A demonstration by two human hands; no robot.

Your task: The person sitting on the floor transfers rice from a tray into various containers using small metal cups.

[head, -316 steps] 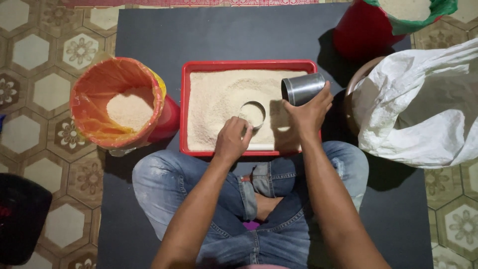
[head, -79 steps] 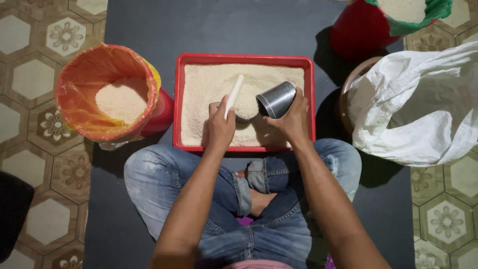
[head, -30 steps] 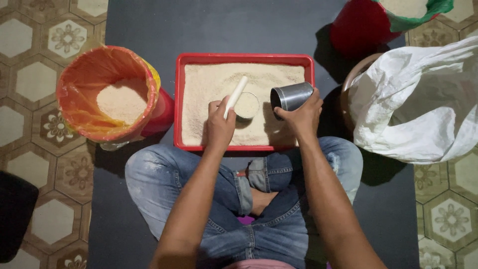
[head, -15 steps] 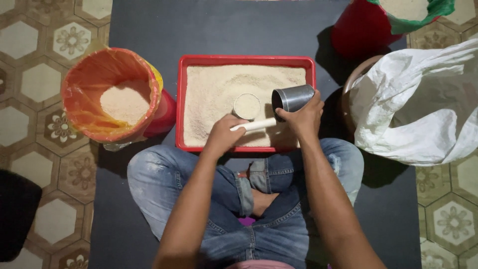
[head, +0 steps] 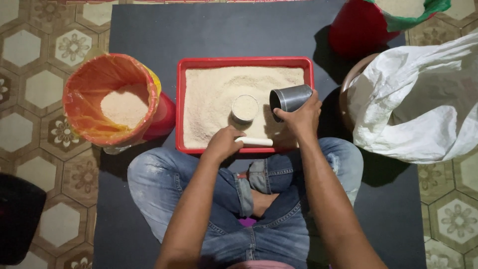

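- Since half a second ago the left hand (head: 224,143) has drawn the stick (head: 254,141) back to the near rim of the tray (head: 180,104), so the stick lies flat, pointing right, off the filled cup (head: 245,107).
- Ten seconds earlier that hand pressed into the grain (head: 211,94) by a round hollow; the filled cup now stands in that place.
- Head view, hands: the left hand is closed around the stick's left end, fingers curled over it at the tray's near edge.
- The right hand (head: 301,117) is clamped on the metal cup (head: 290,98), which is tipped on its side with its dark mouth facing left, just above the grain at the tray's right end.
- The filled cup stands upright in the grain, level full, just left of the metal cup's mouth and just beyond the stick.
- Head view, surroundings: the red tray sits on a dark mat (head: 219,30), right in front of the person's crossed legs in jeans (head: 279,219).
- An orange-lined bucket (head: 92,84), part full of the same grain, touches the tray's left side.
- A white sack (head: 423,109) lies to the right, and a red bucket (head: 356,27) with a green liner stands beyond it at the top right.
- Patterned tiles (head: 40,89) surround the mat.
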